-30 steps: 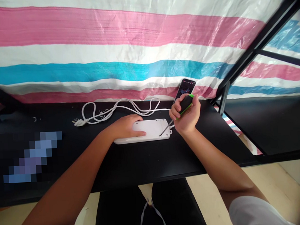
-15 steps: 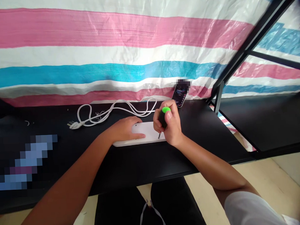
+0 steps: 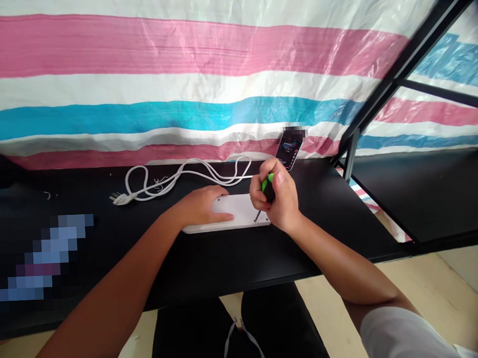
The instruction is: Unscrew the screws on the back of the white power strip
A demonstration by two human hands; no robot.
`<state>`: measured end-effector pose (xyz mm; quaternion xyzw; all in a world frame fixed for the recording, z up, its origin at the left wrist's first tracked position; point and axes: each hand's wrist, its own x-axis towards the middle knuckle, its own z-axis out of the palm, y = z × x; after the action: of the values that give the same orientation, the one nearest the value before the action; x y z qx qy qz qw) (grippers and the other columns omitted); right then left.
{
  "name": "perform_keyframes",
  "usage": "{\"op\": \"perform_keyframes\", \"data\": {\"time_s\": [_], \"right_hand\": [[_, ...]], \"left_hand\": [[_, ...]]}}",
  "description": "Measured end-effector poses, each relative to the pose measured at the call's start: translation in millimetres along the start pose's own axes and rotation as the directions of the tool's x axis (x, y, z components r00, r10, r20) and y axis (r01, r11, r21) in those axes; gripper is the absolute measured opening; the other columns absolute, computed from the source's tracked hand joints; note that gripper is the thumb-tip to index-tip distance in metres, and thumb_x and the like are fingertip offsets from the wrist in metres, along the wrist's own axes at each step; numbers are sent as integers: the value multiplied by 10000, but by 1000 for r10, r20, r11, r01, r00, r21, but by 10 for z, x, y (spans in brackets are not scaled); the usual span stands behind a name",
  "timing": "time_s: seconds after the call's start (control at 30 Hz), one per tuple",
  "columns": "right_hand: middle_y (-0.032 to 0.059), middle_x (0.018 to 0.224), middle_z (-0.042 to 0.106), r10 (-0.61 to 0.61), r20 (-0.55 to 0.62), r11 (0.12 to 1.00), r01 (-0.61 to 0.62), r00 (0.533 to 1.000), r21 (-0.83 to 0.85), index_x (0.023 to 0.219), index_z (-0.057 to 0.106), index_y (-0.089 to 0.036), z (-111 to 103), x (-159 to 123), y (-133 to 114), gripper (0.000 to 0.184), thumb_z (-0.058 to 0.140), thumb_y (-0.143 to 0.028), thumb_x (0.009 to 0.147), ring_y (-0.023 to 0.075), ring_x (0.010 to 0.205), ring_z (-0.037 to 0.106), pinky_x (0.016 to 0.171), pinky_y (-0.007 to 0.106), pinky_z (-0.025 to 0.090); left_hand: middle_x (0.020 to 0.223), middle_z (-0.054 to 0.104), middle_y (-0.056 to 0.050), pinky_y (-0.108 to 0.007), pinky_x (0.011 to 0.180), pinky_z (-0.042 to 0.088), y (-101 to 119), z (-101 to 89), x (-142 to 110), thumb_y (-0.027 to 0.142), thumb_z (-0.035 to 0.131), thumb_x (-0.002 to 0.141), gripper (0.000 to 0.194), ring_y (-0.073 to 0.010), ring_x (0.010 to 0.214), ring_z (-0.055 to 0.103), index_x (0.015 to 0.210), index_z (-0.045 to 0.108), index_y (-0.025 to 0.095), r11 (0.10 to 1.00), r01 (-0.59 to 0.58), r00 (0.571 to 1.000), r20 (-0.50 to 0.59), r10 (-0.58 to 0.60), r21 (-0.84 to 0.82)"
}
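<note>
A white power strip [image 3: 242,209] lies lengthwise on the black table, with small screws showing on its upward face. My left hand [image 3: 200,206] grips its left part, thumb across the near side and fingers over the far edge. In my right hand [image 3: 282,198] is a screwdriver [image 3: 268,188] with a black and green handle. Its thin shaft slants down to the near edge of the strip, the tip at or very close to the surface. My right hand hides the strip's far right end.
A looped white cord [image 3: 179,175] with a plug [image 3: 121,198] lies behind the strip. A phone [image 3: 290,149] leans against the striped plastic sheet [image 3: 179,86]. Black metal frame bars [image 3: 397,80] stand at the right. A blurred-out patch [image 3: 48,256] covers something at the left.
My right hand has shifted slightly right and the screwdriver handle tilts further right, while its tip stays near the same spot. My left hand keeps its hold on the power strip.
</note>
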<state>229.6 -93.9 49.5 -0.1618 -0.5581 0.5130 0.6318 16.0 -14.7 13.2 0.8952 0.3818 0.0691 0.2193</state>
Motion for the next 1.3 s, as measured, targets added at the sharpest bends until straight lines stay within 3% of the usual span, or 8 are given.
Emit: {"op": "perform_keyframes", "data": {"time_s": [0.13, 0.3, 0.47, 0.63, 0.73, 0.87, 1.1, 1.3], "right_hand": [[-106, 510, 377, 173, 196, 982, -183, 965, 38, 876, 451, -244, -61, 44, -28, 436, 549, -642, 1023, 75, 390, 201, 381, 188, 206], [-72, 586, 500, 201, 232, 965, -233, 952, 118, 875, 457, -238, -181, 126, -107, 404, 626, -579, 1009, 86, 408, 341, 408, 198, 299], [-15, 595, 512, 286, 381, 939, -337, 880, 75, 798, 562, -181, -240, 148, -208, 559, 501, -683, 1038, 115, 478, 434, 472, 243, 372], [-82, 615, 467, 222, 288, 951, -272, 932, 146, 920, 476, -230, -177, 116, -164, 507, 632, -711, 962, 74, 436, 306, 445, 198, 283], [-44, 765, 557, 192, 261, 964, -232, 946, 128, 901, 473, -224, -190, 118, -129, 449, 753, -573, 941, 75, 500, 424, 469, 198, 330], [8, 781, 585, 248, 216, 959, -271, 944, 84, 893, 587, -183, -215, 134, -137, 486, 686, -656, 951, 127, 597, 526, 516, 246, 418], [-95, 599, 432, 217, 216, 955, -252, 952, 155, 991, 502, -244, -160, 111, -127, 479, 629, -705, 966, 78, 435, 265, 434, 199, 268], [-25, 753, 550, 222, 141, 971, -232, 965, 62, 915, 516, -220, -132, 115, -112, 477, 682, -666, 949, 108, 545, 467, 483, 230, 358]], "left_hand": [[1375, 657, -111, -459, 1064, 491, 11, 30, 7, 692, 744, 765, 743, -367, 1247, 633, 1345, 638, 240, 1000, -19, 1000, 2, 20, -22], [1384, 652, -104, -462, 1046, 494, -25, 66, 18, 737, 734, 771, 776, -374, 1235, 635, 1361, 631, 244, 1000, -22, 1000, 5, 22, -11], [1387, 654, -96, -446, 1041, 497, -34, 56, 19, 741, 735, 772, 760, -363, 1242, 634, 1340, 632, 248, 1000, -16, 1000, 21, 16, -11], [1415, 638, -101, -463, 1066, 486, -24, 54, 14, 722, 722, 805, 752, -361, 1264, 625, 1372, 616, 240, 1000, -26, 999, 20, 26, 0], [1429, 628, -101, -466, 1079, 482, -38, 69, 17, 737, 721, 803, 772, -358, 1279, 616, 1385, 607, 242, 1000, -26, 999, 19, 26, -1], [1439, 623, -102, -462, 1084, 480, -56, 74, 22, 757, 725, 777, 787, -363, 1298, 604, 1373, 612, 256, 1000, -18, 1000, 22, 18, -3], [1370, 661, -98, -438, 1025, 499, -42, 56, 19, 749, 723, 782, 747, -359, 1227, 641, 1326, 635, 246, 1000, -26, 999, 19, 26, -5], [1381, 651, -98, -467, 1066, 482, -71, 75, 18, 741, 742, 775, 746, -359, 1247, 625, 1343, 625, 271, 998, -46, 999, 3, 46, -41]]}}
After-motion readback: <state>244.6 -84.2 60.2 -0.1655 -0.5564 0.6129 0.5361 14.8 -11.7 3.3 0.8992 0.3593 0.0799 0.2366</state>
